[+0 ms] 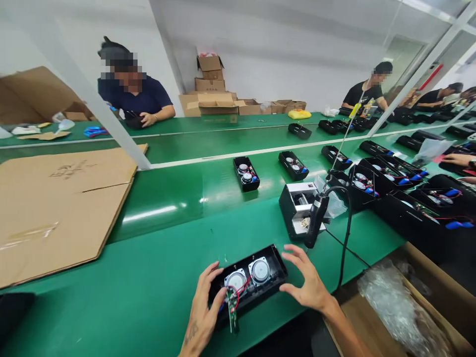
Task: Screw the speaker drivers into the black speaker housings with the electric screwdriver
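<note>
On the green bench in front of me lies a black speaker housing (pixel 248 297), its open side up. Two round silver speaker drivers (pixel 260 270) sit inside it, with red wires running between. A green circuit board (pixel 232 312) hangs over the near edge on its wires. My left hand (pixel 204 302) grips the left end of the housing, its thumb by the board. Fingers spread, my right hand (pixel 307 280) is at the right end, holding nothing; whether its fingertips touch the housing I cannot tell.
An electric screwdriver (pixel 317 218) hangs before a screw feeder (pixel 297 210). Flattened cardboard (pixel 67 208) lies left. More housings (pixel 246 173) stand on the belt and are piled at right. A carton with plastic wrap (pixel 403 307) is at lower right. Co-workers sit across the line.
</note>
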